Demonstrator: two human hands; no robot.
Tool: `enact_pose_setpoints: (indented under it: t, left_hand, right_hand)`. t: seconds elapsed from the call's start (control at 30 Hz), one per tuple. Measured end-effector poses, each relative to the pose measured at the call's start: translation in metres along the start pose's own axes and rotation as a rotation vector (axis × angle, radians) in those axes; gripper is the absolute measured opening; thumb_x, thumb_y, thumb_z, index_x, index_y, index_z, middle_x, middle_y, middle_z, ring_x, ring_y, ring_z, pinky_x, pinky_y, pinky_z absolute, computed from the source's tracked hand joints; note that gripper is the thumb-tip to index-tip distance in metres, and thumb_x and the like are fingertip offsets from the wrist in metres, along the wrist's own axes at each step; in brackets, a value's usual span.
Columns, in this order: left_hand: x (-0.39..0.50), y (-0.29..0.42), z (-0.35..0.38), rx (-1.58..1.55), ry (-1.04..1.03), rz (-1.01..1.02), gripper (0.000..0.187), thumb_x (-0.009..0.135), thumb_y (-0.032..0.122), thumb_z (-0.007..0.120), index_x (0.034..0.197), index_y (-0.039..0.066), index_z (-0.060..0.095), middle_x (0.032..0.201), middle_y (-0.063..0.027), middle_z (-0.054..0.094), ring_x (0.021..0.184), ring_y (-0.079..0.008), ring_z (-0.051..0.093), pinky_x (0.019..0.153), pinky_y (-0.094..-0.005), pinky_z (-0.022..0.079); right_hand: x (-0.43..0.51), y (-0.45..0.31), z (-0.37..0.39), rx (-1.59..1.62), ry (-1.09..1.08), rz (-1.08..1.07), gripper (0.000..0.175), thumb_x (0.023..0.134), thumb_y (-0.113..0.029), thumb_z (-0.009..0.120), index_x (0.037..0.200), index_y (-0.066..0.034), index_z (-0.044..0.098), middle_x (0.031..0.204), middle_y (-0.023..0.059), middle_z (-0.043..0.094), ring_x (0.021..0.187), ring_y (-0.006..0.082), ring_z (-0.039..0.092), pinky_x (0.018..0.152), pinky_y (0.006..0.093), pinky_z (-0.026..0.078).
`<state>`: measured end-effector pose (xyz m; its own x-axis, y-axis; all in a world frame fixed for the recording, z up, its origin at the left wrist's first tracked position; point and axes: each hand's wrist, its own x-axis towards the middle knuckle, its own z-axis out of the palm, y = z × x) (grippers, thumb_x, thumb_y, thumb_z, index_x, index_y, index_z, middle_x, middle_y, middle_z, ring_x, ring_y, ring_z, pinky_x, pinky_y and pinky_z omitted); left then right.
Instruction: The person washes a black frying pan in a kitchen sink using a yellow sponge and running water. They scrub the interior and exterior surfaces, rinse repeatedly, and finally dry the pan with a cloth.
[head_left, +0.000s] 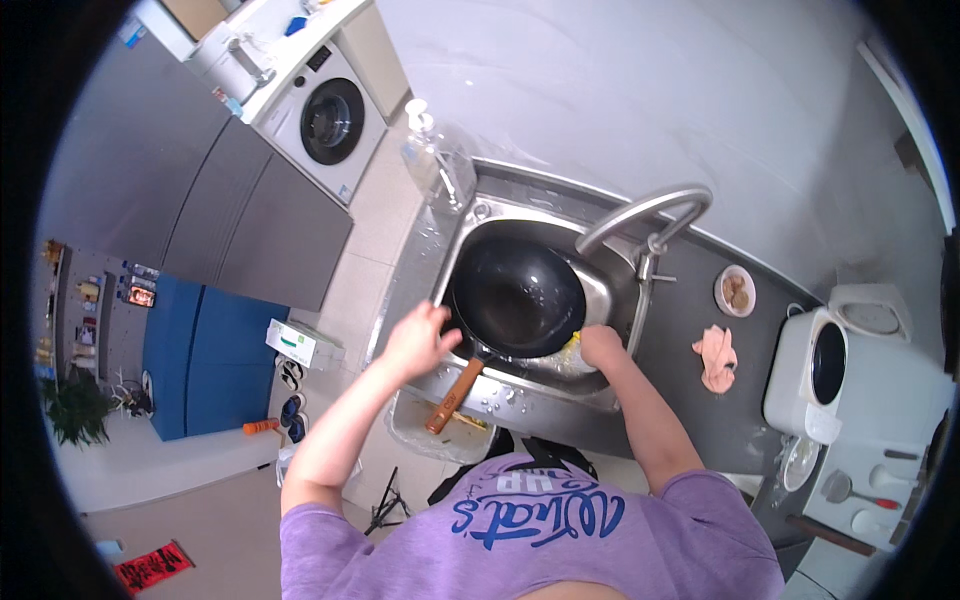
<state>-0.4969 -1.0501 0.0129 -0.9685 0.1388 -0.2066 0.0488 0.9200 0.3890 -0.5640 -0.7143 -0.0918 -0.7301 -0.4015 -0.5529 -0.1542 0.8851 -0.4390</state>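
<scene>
A black wok (517, 300) with a wooden handle (455, 395) rests in a stainless steel sink (600, 292), its handle lying over the front rim. My left hand (416, 341), fingers apart, is at the wok's left edge near the handle's base; whether it touches the wok is unclear. My right hand (601, 346) is closed at the right side of the sink, beside the wok's lower right rim. Next to its fingers shows a yellow and whitish thing (571, 352), perhaps a scrubber or cloth, partly hidden by the hand. The curved faucet (645, 210) arches over the sink's back right.
Clear pump bottles (439, 169) stand at the sink's back left corner. To the right on the counter are a small bowl with brown pieces (735, 291), a pink cloth (715, 360) and a white rice cooker (806, 375). A bin (435, 431) stands below the front edge.
</scene>
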Motion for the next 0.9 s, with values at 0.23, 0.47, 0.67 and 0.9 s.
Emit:
enact_pose_setpoints:
  t: [0.23,0.47,0.67,0.9]
  left_hand:
    - [0.158,-0.048,-0.142,0.003,0.819,0.197,0.033,0.097,0.020,0.055,0.126,0.003,0.058,0.132,-0.0186,0.055,0.124,-0.0355,0.052,0.102,-0.0398,0.044]
    - [0.244,-0.054,-0.197,-0.047,0.470,0.312,0.042,0.102,0.033,0.043,0.126,0.005,0.063,0.136,-0.0167,0.057,0.128,-0.0340,0.052,0.106,-0.0375,0.040]
    - [0.286,-0.059,-0.190,-0.384,0.216,0.156,0.047,0.103,0.039,0.038,0.098,0.002,0.067,0.093,-0.0154,0.066,0.092,-0.0247,0.061,0.088,-0.0368,0.046]
    - [0.295,-0.075,-0.174,-0.381,0.233,0.171,0.048,0.104,0.040,0.036,0.102,0.003,0.067,0.096,-0.0142,0.067,0.094,-0.0240,0.062,0.090,-0.0366,0.046]
  right_hand:
    - [0.090,-0.117,-0.063,1.560,-0.072,-0.429,0.031,0.103,-0.013,0.048,0.127,0.0038,0.054,0.123,0.0155,0.064,0.111,0.0243,0.063,0.098,0.0389,0.049]
    - [0.137,-0.243,-0.158,2.168,-0.268,-0.340,0.041,0.104,-0.025,0.041,0.141,-0.0064,0.041,0.140,0.0135,0.051,0.130,0.0310,0.049,0.110,0.0525,0.039]
    - [0.153,-0.276,-0.173,2.294,-0.284,-0.405,0.045,0.104,-0.027,0.035,0.145,-0.0092,0.035,0.145,0.0125,0.045,0.136,0.0314,0.043,0.114,0.0520,0.033]
    - [0.169,-0.273,-0.172,2.333,-0.297,-0.411,0.046,0.105,-0.027,0.034,0.146,-0.0071,0.034,0.145,0.0134,0.044,0.136,0.0317,0.043,0.113,0.0524,0.034]
